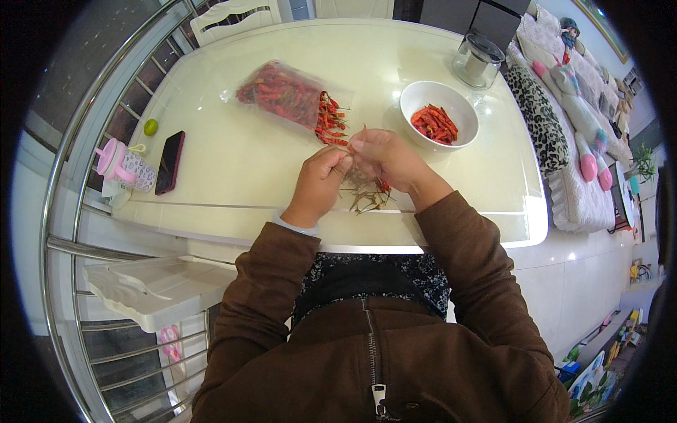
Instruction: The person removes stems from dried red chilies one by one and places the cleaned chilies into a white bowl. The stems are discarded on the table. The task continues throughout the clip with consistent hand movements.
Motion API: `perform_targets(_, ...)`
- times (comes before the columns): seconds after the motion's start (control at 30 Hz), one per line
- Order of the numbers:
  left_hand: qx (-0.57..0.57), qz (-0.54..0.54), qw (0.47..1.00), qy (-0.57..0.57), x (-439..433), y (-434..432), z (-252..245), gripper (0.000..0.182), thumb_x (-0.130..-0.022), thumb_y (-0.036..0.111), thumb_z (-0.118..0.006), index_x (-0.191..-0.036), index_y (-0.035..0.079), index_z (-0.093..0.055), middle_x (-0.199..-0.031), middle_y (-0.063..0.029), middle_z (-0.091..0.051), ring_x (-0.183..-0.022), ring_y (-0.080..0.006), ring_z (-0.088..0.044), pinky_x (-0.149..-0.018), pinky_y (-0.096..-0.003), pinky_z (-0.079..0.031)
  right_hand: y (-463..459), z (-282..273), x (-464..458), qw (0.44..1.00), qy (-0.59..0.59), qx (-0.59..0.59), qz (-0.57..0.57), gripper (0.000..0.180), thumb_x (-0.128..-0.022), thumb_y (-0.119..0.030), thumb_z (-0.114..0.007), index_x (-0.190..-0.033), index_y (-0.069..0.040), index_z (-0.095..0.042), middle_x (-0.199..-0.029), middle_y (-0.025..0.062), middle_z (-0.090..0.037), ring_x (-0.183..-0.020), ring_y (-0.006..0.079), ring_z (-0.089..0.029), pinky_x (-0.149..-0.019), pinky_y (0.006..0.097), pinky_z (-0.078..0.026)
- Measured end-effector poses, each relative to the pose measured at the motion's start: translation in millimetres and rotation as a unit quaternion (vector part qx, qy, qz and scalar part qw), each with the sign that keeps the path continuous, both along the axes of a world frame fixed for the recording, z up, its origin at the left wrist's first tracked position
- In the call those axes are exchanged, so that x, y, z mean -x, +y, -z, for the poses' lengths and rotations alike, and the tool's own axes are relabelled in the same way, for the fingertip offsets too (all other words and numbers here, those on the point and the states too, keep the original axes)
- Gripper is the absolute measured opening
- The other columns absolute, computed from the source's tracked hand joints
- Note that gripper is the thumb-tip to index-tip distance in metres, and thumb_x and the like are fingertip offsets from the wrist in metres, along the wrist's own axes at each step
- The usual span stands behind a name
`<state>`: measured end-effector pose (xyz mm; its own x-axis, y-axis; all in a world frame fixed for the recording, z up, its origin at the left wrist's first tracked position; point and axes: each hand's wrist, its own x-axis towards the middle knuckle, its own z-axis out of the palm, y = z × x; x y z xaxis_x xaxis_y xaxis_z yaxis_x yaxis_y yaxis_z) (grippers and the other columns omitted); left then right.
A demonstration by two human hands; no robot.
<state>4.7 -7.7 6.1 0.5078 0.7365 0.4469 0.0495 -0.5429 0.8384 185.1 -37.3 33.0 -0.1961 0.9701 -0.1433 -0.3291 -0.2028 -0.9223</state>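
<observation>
My left hand (321, 182) and my right hand (389, 157) meet at the fingertips above the table, thumbs and forefingers pinched together. A small bit of dried red chili shows between them; the fingers hide most of it. Below my hands lies a small heap of thin chili stems (367, 201), and a few red chilies (383, 185) are partly covered by my right hand. Just beyond, a clear plastic bag (285, 98) lies on its side, full of dried red chilies, its mouth towards me. Stemless-looking red chilies (435, 125) sit in a white bowl (410, 100) to the right.
On the pale glossy table (227, 174), a phone (170, 163), a green lime-like fruit (151, 127) and a pink-lidded tumbler (127, 166) are at the left. A glass pot (477, 62) with a dark lid stands at the far right. A white chair (158, 291) is left of me.
</observation>
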Motion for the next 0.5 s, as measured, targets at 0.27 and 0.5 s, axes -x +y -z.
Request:
perform_targets(0.27, -0.127, -0.013, 0.984, 0.122, 0, 13, 13, 0.011, -0.087, 0.013, -0.061, -0.086, 0.002, -0.064, -0.081, -0.0116, -0.057, -0.076, -0.0313, -0.056, -0.069, -0.0404, -0.046, -18, -33, -1, 0.944, -0.256, -0.151, 0.141, 0.014, -0.094, -0.016, -0.060, -0.092, -0.003, -0.063, -0.081, 0.0035, -0.064, -0.067, 0.0128, -0.058, -0.062, 0.0260, -0.047)
perform_targets(0.5, -0.193, -0.024, 0.972, 0.132, -6, 5, 6, 0.011, -0.081, 0.018, -0.065, -0.078, 0.008, -0.066, -0.074, -0.0086, -0.056, -0.073, -0.0301, -0.056, -0.066, -0.0423, -0.044, -29, -52, -79, 0.678, -0.635, -0.177, 0.326, 0.014, -0.083, -0.013, -0.065, -0.096, -0.006, -0.066, -0.098, 0.0141, -0.067, -0.088, 0.0331, -0.064, -0.076, 0.0388, -0.051)
